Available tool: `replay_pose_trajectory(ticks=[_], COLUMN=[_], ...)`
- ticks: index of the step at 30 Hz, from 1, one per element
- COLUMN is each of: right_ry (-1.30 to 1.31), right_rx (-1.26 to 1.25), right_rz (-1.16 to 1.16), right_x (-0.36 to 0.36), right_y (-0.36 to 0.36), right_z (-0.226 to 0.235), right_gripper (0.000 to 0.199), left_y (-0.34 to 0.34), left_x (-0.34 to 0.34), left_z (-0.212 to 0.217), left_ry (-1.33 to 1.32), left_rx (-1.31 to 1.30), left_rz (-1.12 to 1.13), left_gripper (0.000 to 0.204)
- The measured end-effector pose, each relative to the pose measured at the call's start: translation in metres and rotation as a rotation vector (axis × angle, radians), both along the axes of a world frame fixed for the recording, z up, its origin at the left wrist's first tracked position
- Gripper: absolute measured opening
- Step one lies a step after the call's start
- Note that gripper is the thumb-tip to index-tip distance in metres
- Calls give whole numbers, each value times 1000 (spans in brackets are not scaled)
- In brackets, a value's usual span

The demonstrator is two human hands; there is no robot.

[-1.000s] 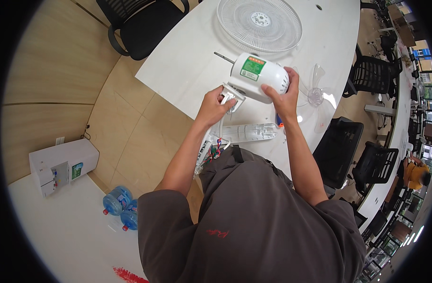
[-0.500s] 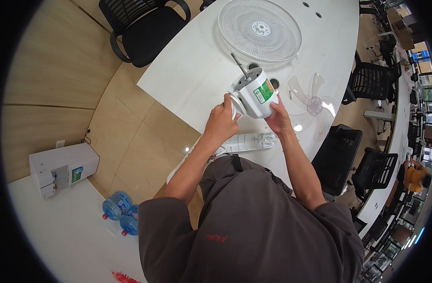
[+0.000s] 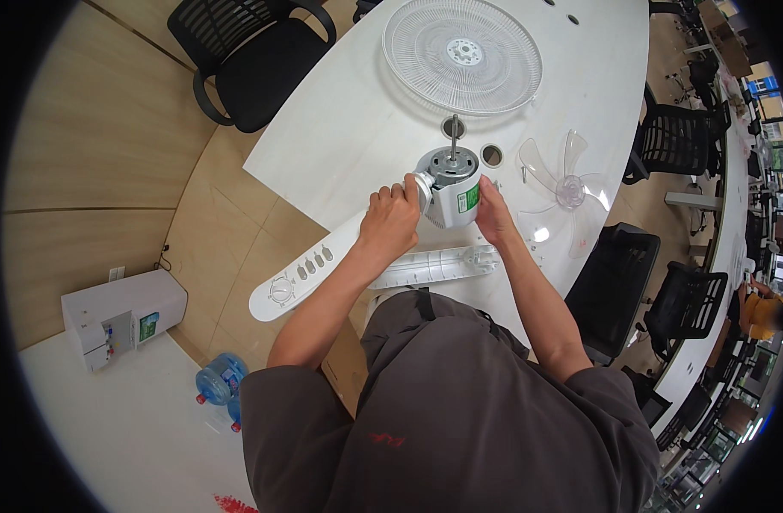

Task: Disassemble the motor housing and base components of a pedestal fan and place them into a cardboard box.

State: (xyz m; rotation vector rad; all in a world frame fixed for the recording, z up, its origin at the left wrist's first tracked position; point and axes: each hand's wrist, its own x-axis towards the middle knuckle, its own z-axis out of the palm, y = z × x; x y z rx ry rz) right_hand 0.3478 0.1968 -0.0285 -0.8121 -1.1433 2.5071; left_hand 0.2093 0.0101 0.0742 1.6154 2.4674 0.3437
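and here we are, an electric fan in pieces, with both hands on its head: the white fan motor housing is up above the near part of the white table, its bare metal shaft pointing toward the far side. the left hand is closed around the neck joint, right where the housing meets the white control column, which slants down past the left forearm with its dial and row of buttons facing up. the right hand is partly curled, steadying the housing's right side, thumb showing, its other fingers mostly hidden. so what's together? housing and column look lined up at the joint, though whether they're fastened, i can't tell. and what's apart? plenty: the clear fan blade lies off to the right, the round wire grille sits at the far side, and the long ribbed column cover rests just beyond the person's waist. nothing is mounted on that shaft, so judging by this layout, much assembly remains undone.
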Motion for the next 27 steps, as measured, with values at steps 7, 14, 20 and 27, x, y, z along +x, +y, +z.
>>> replay_pose_trajectory(ticks=[7,14,20,27], right_ry=[-118,-178,-130,-127], right_rx=[772,823,808,1112], right_rz=[32,263,116,-20], right_x=[-40,-70,-66,-74], right_y=[32,51,37,38], right_z=[49,68,62,54], right_gripper=[45,29,28,32], left_y=[10,19,19,28], left_x=[-17,-30,-54,-76], left_z=[8,8,-10,-42], left_ry=[144,201,323,417], left_rx=[-63,-171,-141,127], left_rz=[-88,-175,-235,-332], left_gripper=[69,70,73,63])
